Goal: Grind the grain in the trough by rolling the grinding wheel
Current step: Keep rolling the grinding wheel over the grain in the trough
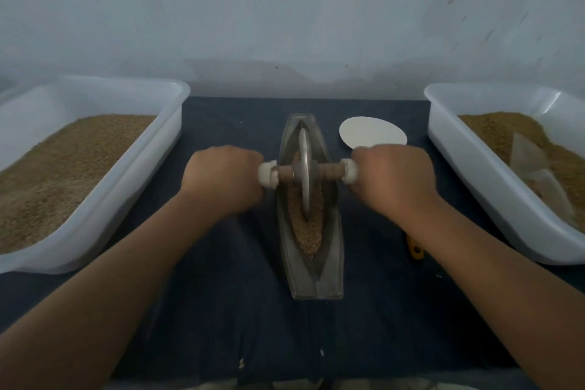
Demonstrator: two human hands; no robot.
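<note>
A long boat-shaped metal trough [333, 258] lies lengthwise in the middle of a dark blue cloth. Brown grain [308, 239] fills its groove. A thin metal grinding wheel [304, 172] stands upright in the groove, about midway along the trough. A wooden axle [327, 171] runs through the wheel, with a white-wrapped handle at each end. My left hand [223, 182] is closed around the left handle. My right hand [395, 179] is closed around the right handle.
A white plastic tub [136, 168] of brown grain stands at the left. A second white tub [474, 174] at the right holds grain and a clear scoop. A white paper disc [372, 134] lies behind my right hand. A yellow handle [415, 248] shows under my right forearm.
</note>
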